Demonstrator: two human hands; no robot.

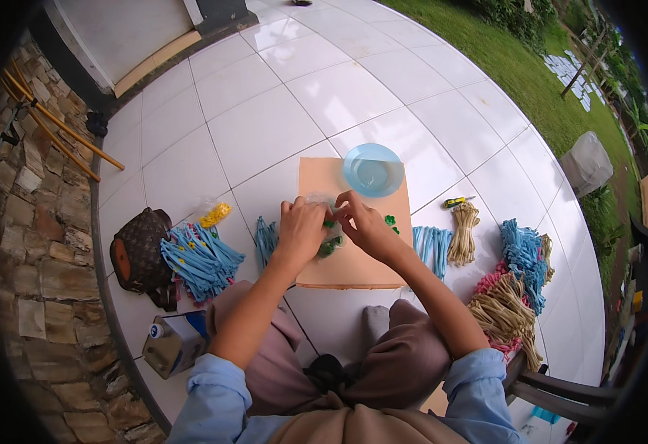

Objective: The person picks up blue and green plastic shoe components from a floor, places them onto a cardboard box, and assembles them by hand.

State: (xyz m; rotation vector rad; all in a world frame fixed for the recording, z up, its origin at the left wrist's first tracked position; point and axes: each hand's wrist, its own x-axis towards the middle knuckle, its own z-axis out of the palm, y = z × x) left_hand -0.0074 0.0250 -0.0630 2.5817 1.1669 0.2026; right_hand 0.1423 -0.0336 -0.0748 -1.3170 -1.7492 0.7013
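Observation:
A small clear plastic bag with green pieces inside hangs between my two hands, above a tan board. My left hand pinches the bag's upper left side, fingers closed. Opposite it, my right hand has thumb and fingertips closed on the bag's upper edge. A few loose green pieces lie on the board just right of my right hand. Beyond my hands, a translucent blue bowl rests at the board's far right corner. The fingertips cover part of the bag's opening.
Blue cord bundles lie left beside a brown patterned bag and a yellow-filled packet. A metal can stands near my left knee. Rightward are blue strands, beige bundles, a yellow-handled tool and a larger cord pile.

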